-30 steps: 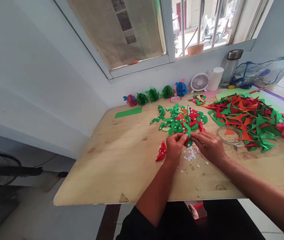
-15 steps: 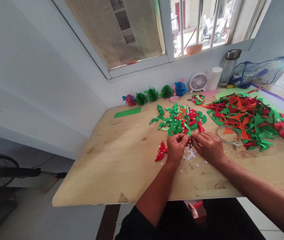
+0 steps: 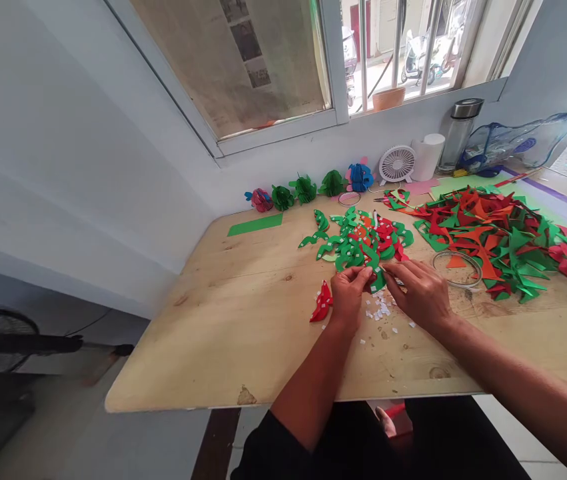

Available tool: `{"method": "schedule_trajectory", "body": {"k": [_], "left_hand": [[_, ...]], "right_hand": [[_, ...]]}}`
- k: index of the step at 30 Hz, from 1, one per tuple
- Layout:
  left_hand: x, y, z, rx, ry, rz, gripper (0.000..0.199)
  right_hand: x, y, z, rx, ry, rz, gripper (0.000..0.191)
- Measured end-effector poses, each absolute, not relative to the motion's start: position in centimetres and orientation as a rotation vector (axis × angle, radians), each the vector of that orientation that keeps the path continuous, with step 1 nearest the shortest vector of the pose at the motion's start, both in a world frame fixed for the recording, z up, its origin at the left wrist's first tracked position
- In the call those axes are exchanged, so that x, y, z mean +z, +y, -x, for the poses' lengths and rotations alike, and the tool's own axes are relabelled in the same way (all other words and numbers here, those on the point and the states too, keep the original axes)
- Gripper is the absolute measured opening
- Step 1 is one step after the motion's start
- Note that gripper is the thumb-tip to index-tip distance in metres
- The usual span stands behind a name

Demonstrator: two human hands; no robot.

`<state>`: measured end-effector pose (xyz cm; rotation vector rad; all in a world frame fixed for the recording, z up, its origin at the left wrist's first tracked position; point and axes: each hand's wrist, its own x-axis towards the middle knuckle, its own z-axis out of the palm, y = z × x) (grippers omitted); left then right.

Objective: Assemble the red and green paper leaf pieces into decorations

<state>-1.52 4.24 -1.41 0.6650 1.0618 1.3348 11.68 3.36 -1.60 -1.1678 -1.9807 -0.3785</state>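
Between the thumb and fingers of my left hand (image 3: 348, 298) is a curved green paper cutout (image 3: 377, 283) with small white squares on it. My right hand (image 3: 422, 292) is closed in a pinch at the cutout's right edge; whatever is in its fingertips is too small to make out. Just beyond both hands lies a heap of green, red and orange paper cutouts (image 3: 350, 237) dotted with white squares. A red cutout (image 3: 321, 303) rests left of my left hand. Tiny white paper bits (image 3: 379, 308) are scattered on the wood below my fingers.
A large pile of red, orange and green paper scraps (image 3: 498, 230) covers the right side, with a tape ring (image 3: 457, 286) before it. Along the wall stand folded paper ornaments (image 3: 306, 189), a small fan (image 3: 396, 164) and a bottle (image 3: 458, 140). A green strip (image 3: 254, 225) lies left.
The green cutout has turned in my left hand, so its broad face with white squares shows more. My right fingertips have drawn slightly away from my left hand.
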Motion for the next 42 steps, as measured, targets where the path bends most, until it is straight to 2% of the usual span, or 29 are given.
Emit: {"method": "schedule_trajectory", "body": {"k": [26,36,42], "left_hand": [[-1.72,4.45,1.97,1.218,0.937,-0.589,0.03],[-1.07,4.17,1.77,1.202,0.953,-0.602,0.033],[-1.46,4.43,1.88,1.181,0.937,-0.565,0.029]], "right_hand": [[-1.64,3.34,-11.74,-0.369,-2.097,1.125,0.019],[-1.77,3.62,-11.56,-0.485,-2.059,1.133,0.017],[-1.91,3.91,-11.75,-0.342,-2.009,1.148,0.017]]}}
